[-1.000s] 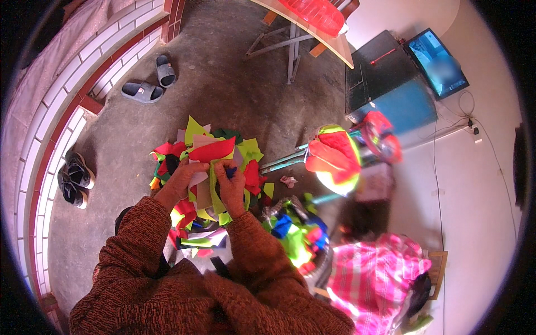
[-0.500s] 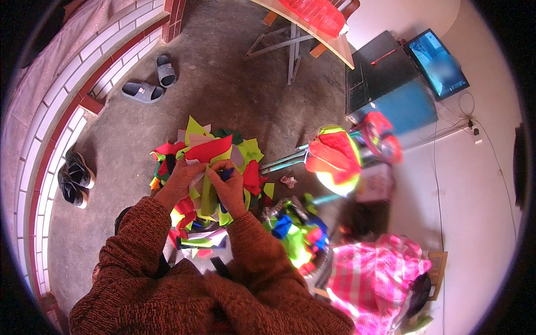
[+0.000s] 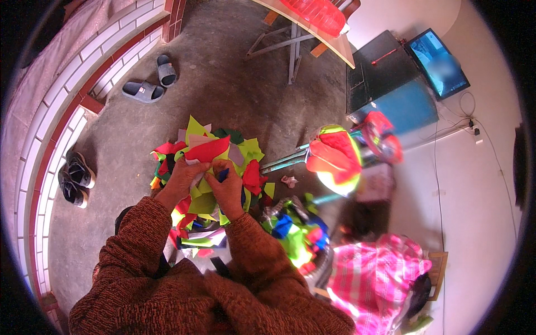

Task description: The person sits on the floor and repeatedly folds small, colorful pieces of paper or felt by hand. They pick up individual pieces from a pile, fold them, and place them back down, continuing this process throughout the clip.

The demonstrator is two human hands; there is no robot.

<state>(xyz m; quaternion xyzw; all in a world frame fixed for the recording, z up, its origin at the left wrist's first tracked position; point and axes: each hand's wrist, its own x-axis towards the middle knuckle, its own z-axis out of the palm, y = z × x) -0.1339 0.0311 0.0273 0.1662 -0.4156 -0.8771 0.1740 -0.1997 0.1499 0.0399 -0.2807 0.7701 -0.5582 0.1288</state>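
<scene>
Both my hands are over a pile of bright cloth scraps (image 3: 204, 201) in front of me. My left hand (image 3: 180, 180) is closed, its fingers pinching a red piece of cloth (image 3: 209, 149) with a pale edge under it. Close beside it, almost touching at the fingertips, is my right hand (image 3: 226, 192). It is closed too, with a small dark blue thing (image 3: 223, 175) showing between its fingers; I cannot tell its kind. Yellow-green, red, grey, pink and dark green pieces spread around and under the hands.
Right of the pile stands a bag of coloured scraps (image 3: 293, 229). Beyond it are a stool with red and yellow-green cloth (image 3: 335, 159) and a pink checked cloth (image 3: 379, 279). Slippers (image 3: 142, 92) and dark shoes (image 3: 75, 178) lie left. A table (image 3: 329, 42) stands at the back.
An olive-green strip that hung below my right hand no longer hangs there. My right hand has turned slightly, its fingers drawing nearer to the left hand's.
</scene>
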